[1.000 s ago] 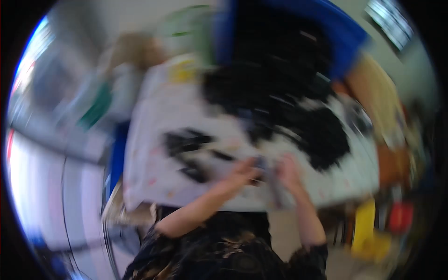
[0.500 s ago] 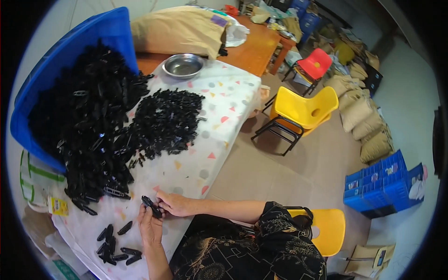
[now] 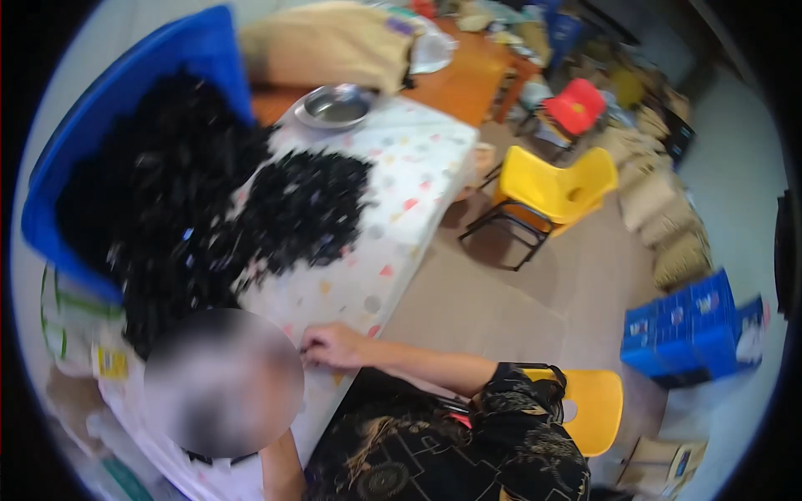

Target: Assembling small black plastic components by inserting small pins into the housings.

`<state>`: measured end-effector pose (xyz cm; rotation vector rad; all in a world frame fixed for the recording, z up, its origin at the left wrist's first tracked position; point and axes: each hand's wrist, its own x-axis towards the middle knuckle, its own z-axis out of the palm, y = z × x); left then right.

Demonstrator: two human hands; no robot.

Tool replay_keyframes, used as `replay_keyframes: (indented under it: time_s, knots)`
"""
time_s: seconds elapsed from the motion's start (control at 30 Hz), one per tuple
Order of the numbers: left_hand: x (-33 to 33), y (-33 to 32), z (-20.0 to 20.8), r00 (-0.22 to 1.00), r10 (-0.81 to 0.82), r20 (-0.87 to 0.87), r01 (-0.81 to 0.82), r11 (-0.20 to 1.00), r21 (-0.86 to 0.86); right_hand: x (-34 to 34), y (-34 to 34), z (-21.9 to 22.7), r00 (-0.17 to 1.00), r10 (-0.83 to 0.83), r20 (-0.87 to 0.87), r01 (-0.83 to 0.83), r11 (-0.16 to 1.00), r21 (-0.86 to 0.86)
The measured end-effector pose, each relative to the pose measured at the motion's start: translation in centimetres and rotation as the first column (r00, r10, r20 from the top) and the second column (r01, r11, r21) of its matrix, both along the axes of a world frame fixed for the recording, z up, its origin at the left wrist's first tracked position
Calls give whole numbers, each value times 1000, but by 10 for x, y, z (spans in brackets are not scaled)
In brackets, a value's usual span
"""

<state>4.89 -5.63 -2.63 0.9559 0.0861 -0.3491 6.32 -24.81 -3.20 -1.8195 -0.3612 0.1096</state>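
My right hand [image 3: 332,345] is over the near part of the cloth-covered table, its fingers curled together. A small dark bit shows at the fingertips, too blurred to name. A round blurred patch hides my left hand; only the left forearm [image 3: 282,472] comes out below it. Whatever the left hand holds is covered too. Ahead of my hands lies a pile of small black plastic parts [image 3: 309,209]. To its left, a large heap of long black plastic pieces [image 3: 167,184] spills from a tilted blue bin [image 3: 50,167] onto the table.
A steel bowl [image 3: 337,108] and a big tan sack [image 3: 326,46] stand at the back. Right of the table are a yellow chair [image 3: 535,188], a red chair [image 3: 576,107] and blue crates [image 3: 681,326]. Full sacks [image 3: 660,200] line the wall.
The view has shifted slightly and blurred. Both hands were together at a long black plastic piece; now my right hand is a little up and right, and the left is hidden.
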Motion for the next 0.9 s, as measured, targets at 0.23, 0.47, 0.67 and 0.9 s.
replay_keyframes:
  time_s: [0.23,0.47,0.67,0.9]
  knots:
    - [-8,-12,29,997,-35,-64,26,990,-137,-12,-13,43,838,7,-545,297,833,466]
    - [-33,-7,11,991,-35,-128,10,981,-193,-20,-3,41,801,80,-593,241,865,441]
    - [-41,-6,11,989,-63,-136,35,979,-199,-26,3,44,808,57,-586,210,902,378]
    - [-47,-5,4,994,7,-107,-18,995,-96,-34,19,38,828,103,-551,192,872,451]
